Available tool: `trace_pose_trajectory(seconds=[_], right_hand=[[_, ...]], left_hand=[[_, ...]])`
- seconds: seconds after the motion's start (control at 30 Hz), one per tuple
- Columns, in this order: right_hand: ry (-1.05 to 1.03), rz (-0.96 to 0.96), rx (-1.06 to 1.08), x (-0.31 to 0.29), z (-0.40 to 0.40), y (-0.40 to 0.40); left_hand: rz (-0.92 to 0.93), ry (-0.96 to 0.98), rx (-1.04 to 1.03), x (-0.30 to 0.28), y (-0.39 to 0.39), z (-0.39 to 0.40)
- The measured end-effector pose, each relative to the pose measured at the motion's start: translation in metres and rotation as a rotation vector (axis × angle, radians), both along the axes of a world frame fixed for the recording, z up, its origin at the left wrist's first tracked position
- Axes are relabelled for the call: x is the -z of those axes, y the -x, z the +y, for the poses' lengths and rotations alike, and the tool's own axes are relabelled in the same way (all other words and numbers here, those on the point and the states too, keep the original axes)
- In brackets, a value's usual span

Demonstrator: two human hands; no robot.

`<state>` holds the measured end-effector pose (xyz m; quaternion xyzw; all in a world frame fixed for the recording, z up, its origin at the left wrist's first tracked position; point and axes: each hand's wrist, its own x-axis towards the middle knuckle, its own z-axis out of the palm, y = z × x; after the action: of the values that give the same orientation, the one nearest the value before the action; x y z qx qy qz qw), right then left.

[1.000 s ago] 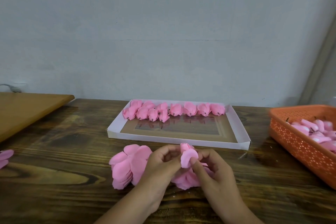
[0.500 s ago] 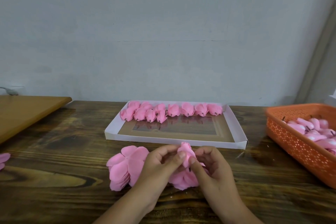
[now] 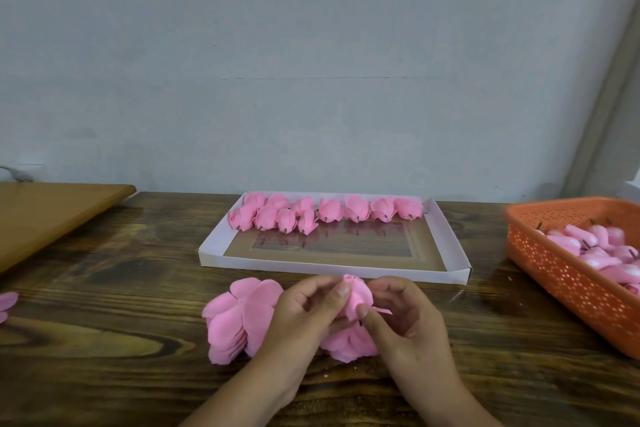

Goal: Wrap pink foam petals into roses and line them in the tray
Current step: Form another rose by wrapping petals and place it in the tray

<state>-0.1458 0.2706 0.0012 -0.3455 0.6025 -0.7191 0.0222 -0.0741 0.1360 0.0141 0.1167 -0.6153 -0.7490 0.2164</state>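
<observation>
Both hands meet just in front of the white tray [image 3: 450, 246]. My left hand [image 3: 304, 315] and my right hand [image 3: 405, 319] pinch a small pink foam rose [image 3: 356, 295] between thumbs and fingertips, petals curled round it. A stack of loose pink petals [image 3: 239, 319] lies on the table to the left of my left hand, and more petals [image 3: 349, 343] lie under the hands. Several finished pink roses [image 3: 329, 211] are lined along the tray's far edge.
An orange perforated basket [image 3: 561, 274] holding pink rose buds stands at the right. A light wooden board [image 3: 52, 215] lies at the far left. A stray pink petal [image 3: 7, 303] sits at the left edge. A grey wall rises behind the dark wooden table [image 3: 104, 340].
The petal held up against the bud a second ago has been pressed down round it. My hands stay in the same spot; the view has shifted slightly.
</observation>
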Motion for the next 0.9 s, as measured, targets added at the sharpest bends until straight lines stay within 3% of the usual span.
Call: trace_pose_trajectory(seconds=[0.17,0.37,0.53,0.9], right_hand=[[0.01,0.0,0.007,-0.0013,0.0005,0.0011],[0.038,-0.003,0.026,-0.0012,-0.0004,0.0009],[0.03,0.001,0.057,-0.0028,0.0002,0.0004],[0.018,-0.04,0.012,-0.0013,-0.0004,0.0035]], left_hand=[[0.003,0.148,-0.018,-0.0021,-0.0025,0.0012],[0.071,0.16,-0.123,0.0009,-0.0001,0.0001],[0.098,0.343,-0.147,0.0028,-0.0023,0.0],[0.075,0.168,-0.11,-0.0006,-0.0013,0.0014]])
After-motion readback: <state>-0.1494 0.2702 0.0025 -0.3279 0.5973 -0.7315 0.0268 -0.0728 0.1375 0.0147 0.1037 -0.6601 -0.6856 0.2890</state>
